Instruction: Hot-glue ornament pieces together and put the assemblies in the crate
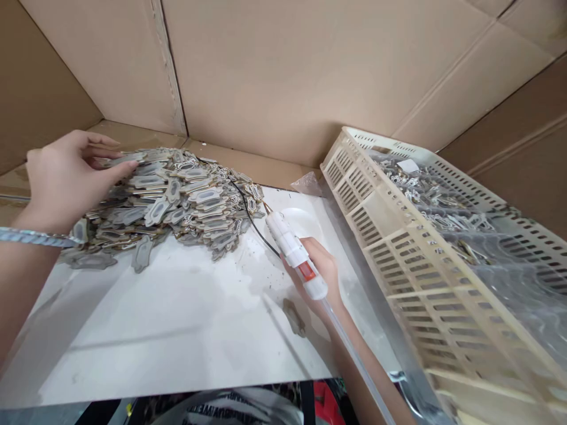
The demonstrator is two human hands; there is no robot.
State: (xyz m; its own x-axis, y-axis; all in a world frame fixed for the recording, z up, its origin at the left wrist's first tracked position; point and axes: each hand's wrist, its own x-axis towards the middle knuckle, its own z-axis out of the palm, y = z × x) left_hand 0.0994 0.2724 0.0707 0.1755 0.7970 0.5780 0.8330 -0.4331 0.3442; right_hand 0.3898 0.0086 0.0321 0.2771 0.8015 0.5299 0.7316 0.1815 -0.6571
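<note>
My left hand is at the upper left of a big heap of flat, grey, frame-shaped metal pieces. Between its thumb and fingers it pinches one such metal piece at the top of the heap. My right hand is wrapped around a white pen-shaped glue gun with a red switch. The gun's thin metal tip points up and left, near the heap's right edge. From its back end runs a long clear stick. A single metal piece lies below my right hand.
A cream plastic crate stands on the right, holding small metal parts and clear wavy trays. Cardboard walls enclose the white table. A black cord crosses from the heap toward my right hand.
</note>
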